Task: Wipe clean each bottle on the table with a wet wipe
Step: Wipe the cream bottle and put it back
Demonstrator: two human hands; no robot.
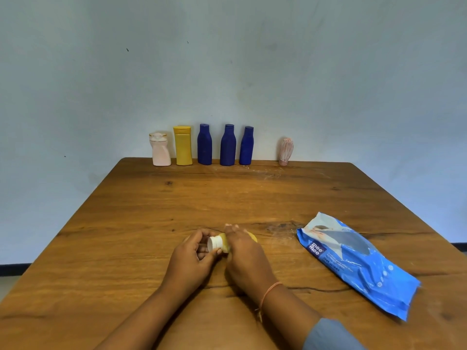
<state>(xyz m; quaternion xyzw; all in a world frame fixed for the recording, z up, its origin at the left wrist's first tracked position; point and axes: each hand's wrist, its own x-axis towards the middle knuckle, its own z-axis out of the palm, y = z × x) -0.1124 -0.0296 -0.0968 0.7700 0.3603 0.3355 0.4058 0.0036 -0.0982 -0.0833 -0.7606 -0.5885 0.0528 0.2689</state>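
The wooden table (151, 210) takes up most of what I can see from here. A blue wet-wipe pack (353, 258) lies flat on its near right part. Along the far edge, against the wall, six bottles stand upright in a row: a pink bottle (160, 150), a tall yellow bottle (182, 146), three blue bottles (204, 145) (228, 146) (246, 146), and, set a little apart at the right end, a small striped bottle (286, 151).

The one being worked on is none of these. Both hands meet low over the near middle of the table, well apart from the row, around a small yellow bottle (225, 242). It lies on its side, long axis running left to right, with the capped end toward the left hand (192, 251).

The right hand (242, 251) is wrapped over the bottle's body and hides most of it; only a bit of yellow shows at either side. The pack is on this hand's side, near it but not touching. The left hand's fingers curl round the white cap (214, 243), with the thumb against it.

Something pale shows blurred at the right fingertips. I cannot tell whether it is a wipe. I'd judge the next move to be a turn of the bottle about that left-to-right axis, the left hand steadying the cap.
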